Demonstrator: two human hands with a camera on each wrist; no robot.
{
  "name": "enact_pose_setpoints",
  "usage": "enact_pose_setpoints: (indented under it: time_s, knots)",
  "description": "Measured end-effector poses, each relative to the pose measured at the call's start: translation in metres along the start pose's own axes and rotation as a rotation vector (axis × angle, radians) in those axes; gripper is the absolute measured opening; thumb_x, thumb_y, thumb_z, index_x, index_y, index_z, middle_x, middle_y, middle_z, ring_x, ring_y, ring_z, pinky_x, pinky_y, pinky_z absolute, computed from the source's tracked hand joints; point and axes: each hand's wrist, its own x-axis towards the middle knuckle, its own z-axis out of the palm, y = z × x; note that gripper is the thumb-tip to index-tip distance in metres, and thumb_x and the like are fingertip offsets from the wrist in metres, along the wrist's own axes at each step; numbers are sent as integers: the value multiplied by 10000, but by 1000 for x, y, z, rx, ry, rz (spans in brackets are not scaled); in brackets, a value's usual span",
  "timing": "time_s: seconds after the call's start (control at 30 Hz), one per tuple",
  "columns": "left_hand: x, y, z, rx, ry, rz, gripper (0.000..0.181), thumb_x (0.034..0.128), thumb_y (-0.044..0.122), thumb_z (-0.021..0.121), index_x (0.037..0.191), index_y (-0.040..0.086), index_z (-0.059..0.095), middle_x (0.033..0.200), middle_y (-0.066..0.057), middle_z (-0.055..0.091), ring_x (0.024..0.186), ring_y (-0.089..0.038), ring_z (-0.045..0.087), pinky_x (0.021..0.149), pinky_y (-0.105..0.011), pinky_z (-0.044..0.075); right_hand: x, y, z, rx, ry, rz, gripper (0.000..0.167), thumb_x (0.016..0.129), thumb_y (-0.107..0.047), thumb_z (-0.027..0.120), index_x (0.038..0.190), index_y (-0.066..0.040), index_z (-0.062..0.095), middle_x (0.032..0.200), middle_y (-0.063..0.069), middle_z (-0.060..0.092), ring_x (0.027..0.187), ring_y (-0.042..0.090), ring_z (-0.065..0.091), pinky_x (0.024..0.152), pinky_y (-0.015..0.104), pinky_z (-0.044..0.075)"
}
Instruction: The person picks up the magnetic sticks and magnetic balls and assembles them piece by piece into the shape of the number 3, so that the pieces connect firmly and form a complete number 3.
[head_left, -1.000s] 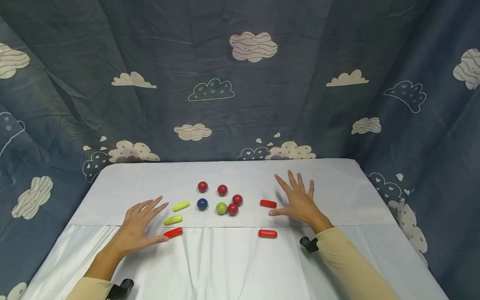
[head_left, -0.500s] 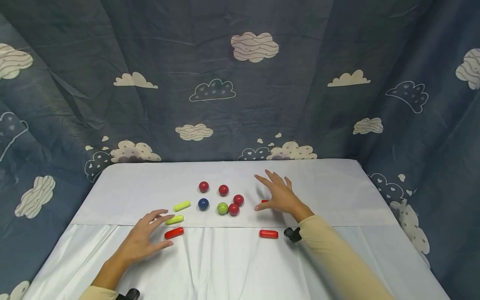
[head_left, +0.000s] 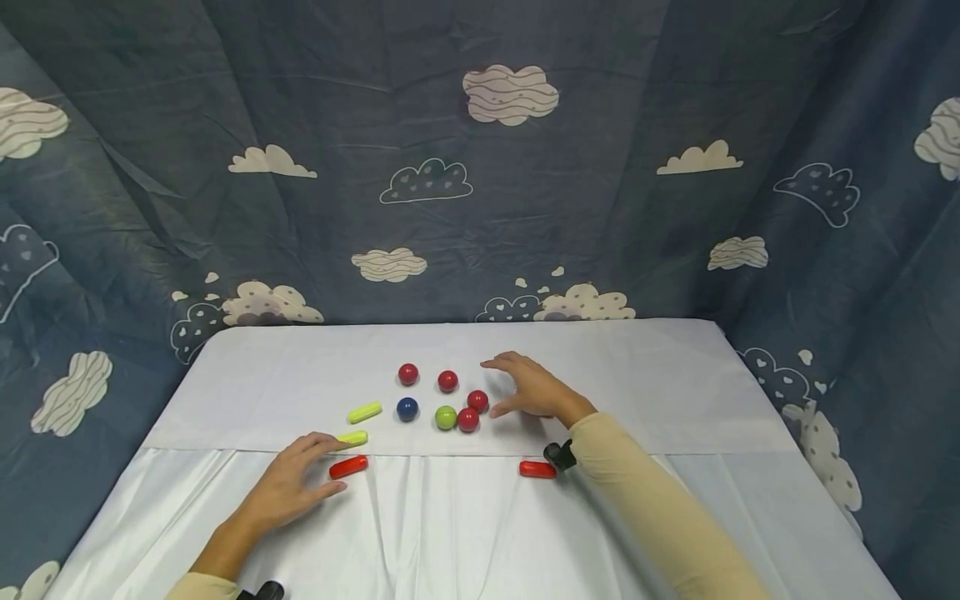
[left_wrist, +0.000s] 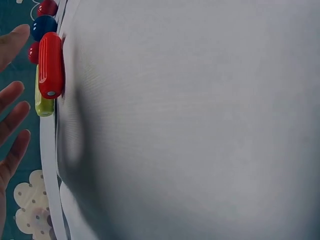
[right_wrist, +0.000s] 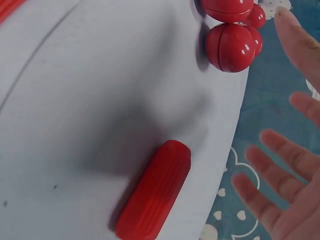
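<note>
My left hand hovers at the near left with fingers apart and relaxed, holding nothing. Beside it lie a red ridged stick and a yellow-green stick, the latter partly covered by a fingertip in the head view. My right hand, loosely bent and holding nothing, is just right of two glossy red balls. Under it lies another red ridged stick, visible in the right wrist view but hidden in the head view. A green ball sits against the nearer red ball.
A blue ball and two more red balls lie mid-table. A second yellow-green stick is left of the blue ball. One red stick lies near the right wrist camera. Cloud-print cloth hangs behind the white table.
My right hand has moved left over a red stick toward the red balls, its spread fingers drawing closer together. My left hand has come slightly nearer the body, its fingers now more bent.
</note>
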Motion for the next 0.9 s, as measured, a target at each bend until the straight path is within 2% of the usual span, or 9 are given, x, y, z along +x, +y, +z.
enact_pose_setpoints:
  time_s: [0.17, 0.27, 0.47, 0.6, 0.8, 0.9]
  knots:
    - [0, 0, 1, -22, -22, -30, 419, 732, 158, 834, 1120, 125, 682, 1096, 29, 618, 1025, -215, 605, 891, -450, 483, 9, -1, 1, 88, -57, -9, 718, 718, -232, 860, 1361, -179, 546, 1333, 77, 534, 1189, 266, 510, 984, 445, 435]
    - [0, -2, 2, -38, -33, -36, 401, 734, 137, 828, 1110, 127, 687, 1091, 40, 621, 993, -196, 615, 875, -432, 492, 13, -1, 2, 116, -88, -14, 644, 735, -171, 846, 1323, -174, 583, 1270, 71, 574, 1117, 251, 541, 913, 413, 482]
    - [0, -3, 3, -53, -89, -97, 383, 766, 147, 804, 1129, 149, 684, 1089, 43, 620, 959, -166, 605, 866, -426, 494, 19, -3, 6, 142, -117, -20, 550, 754, -70, 812, 1263, -171, 632, 1196, 57, 604, 1087, 244, 558, 887, 395, 491]
    - [1, -3, 4, -50, -105, -123, 368, 779, 141, 791, 1131, 153, 686, 1063, 55, 622, 915, -122, 575, 858, -407, 493, 23, -3, 9, 159, -134, -13, 511, 760, -29, 793, 1231, -169, 655, 1147, 38, 621, 1073, 239, 562, 891, 392, 485]
    - [2, -6, 8, -28, -85, -99, 345, 774, 83, 783, 1102, 131, 688, 928, 94, 584, 776, -65, 502, 717, -273, 476, 28, -3, 12, 161, -171, 10, 469, 764, -18, 784, 1191, -180, 680, 1072, -16, 635, 1013, 212, 576, 863, 358, 487]
    - [2, -8, 9, -33, -72, -86, 336, 769, 61, 780, 1088, 114, 689, 891, 95, 574, 743, -56, 495, 678, -251, 465, 30, -2, 14, 168, -180, 22, 453, 768, -23, 781, 1179, -186, 685, 1059, -23, 635, 991, 197, 582, 850, 346, 493]
